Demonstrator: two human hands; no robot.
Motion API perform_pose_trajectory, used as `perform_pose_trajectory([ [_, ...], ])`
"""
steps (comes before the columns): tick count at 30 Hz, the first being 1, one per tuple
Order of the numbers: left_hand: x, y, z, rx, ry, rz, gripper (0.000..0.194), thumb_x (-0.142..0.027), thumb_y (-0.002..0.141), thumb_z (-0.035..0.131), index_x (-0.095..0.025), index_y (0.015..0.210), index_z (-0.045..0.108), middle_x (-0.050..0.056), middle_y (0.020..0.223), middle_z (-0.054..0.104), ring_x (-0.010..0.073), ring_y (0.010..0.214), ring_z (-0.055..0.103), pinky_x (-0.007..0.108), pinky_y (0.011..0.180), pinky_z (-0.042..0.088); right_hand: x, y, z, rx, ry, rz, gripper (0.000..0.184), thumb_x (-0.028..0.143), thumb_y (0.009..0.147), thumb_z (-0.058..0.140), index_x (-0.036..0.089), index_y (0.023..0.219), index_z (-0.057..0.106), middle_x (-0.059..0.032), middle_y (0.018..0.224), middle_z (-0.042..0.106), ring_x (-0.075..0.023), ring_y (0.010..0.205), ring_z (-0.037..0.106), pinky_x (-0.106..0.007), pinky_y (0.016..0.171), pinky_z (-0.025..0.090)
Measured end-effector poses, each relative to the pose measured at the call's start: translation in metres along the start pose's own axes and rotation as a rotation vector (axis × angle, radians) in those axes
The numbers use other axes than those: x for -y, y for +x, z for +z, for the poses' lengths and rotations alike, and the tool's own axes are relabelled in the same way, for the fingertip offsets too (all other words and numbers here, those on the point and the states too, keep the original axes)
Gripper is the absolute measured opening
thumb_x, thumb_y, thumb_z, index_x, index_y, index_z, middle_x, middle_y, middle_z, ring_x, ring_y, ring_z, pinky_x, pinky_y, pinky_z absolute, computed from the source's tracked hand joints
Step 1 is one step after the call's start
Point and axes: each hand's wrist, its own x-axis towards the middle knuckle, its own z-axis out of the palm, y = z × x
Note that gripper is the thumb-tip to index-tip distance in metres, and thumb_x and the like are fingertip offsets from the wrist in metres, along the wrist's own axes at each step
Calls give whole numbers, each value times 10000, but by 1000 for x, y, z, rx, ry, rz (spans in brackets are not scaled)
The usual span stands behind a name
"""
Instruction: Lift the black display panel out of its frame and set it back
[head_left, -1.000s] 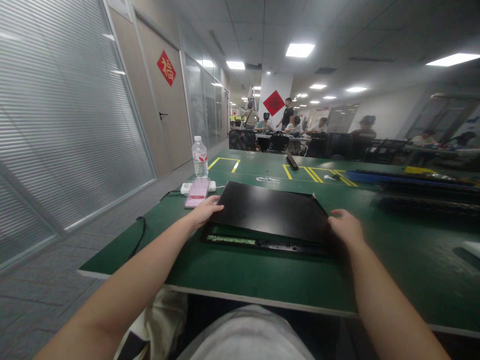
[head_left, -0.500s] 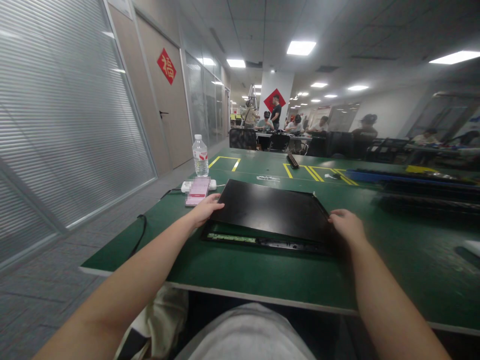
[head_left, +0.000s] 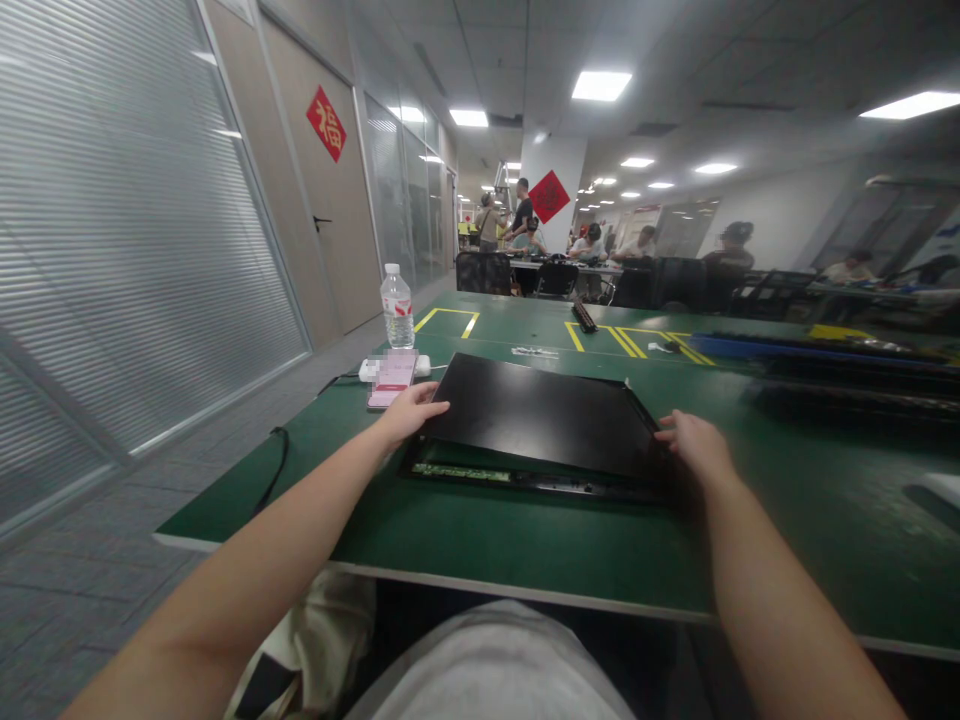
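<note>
A flat black panel point(head_left: 544, 415) lies tilted over a black tray-like chassis point(head_left: 525, 482) with a green circuit strip along its near edge, on the green table point(head_left: 480, 545). My left hand point(head_left: 409, 412) grips the panel's left edge, fingers curled on top. My right hand point(head_left: 694, 445) holds the panel's right edge, fingers wrapped round it. The near edge of the panel sits slightly raised above the chassis.
A pink phone point(head_left: 391, 378) on a white power strip point(head_left: 369, 371) and a water bottle point(head_left: 397, 308) stand at the left. A black cable point(head_left: 276, 462) drops off the table's left edge. Dark trays point(head_left: 847, 385) lie at the right. Several people sit and stand at far tables.
The view has shifted a little to the right and down. Both hands stay on the panel's edges; the right hand has slid slightly further along the right edge.
</note>
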Motion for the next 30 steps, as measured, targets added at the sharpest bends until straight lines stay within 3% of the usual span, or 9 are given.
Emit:
perform_pose_trajectory([
  [6,5,2,-3,-35,137,23,544,-378,492,914,-180,968,741,74,979,787,326,1019,711,456,938,550,-1,1,1,-2,10,-3,360,401,860,427,177,887,708,-95,776,764,-193,554,598,-343,621,451],
  [12,7,4,-3,-22,-51,-10,575,-293,509,912,-173,1039,724,108,1111,767,308,1058,708,424,931,558,-6,5,2,-5,7,-25,357,395,849,444,172,894,720,-97,785,766,-193,561,600,-340,621,451],
  [21,3,4,1,-42,-229,-71,444,-232,647,861,-148,1053,701,79,881,779,225,789,743,315,719,592,-3,2,0,-11,5,-1,348,386,864,431,179,873,710,-99,793,768,-191,566,601,-330,605,448],
  [30,6,6,-1,-33,-227,-82,450,-138,670,825,-146,1096,680,73,879,779,203,771,742,292,725,592,-2,2,0,-7,11,0,339,383,852,435,181,858,707,-91,778,765,-189,562,592,-337,621,453],
])
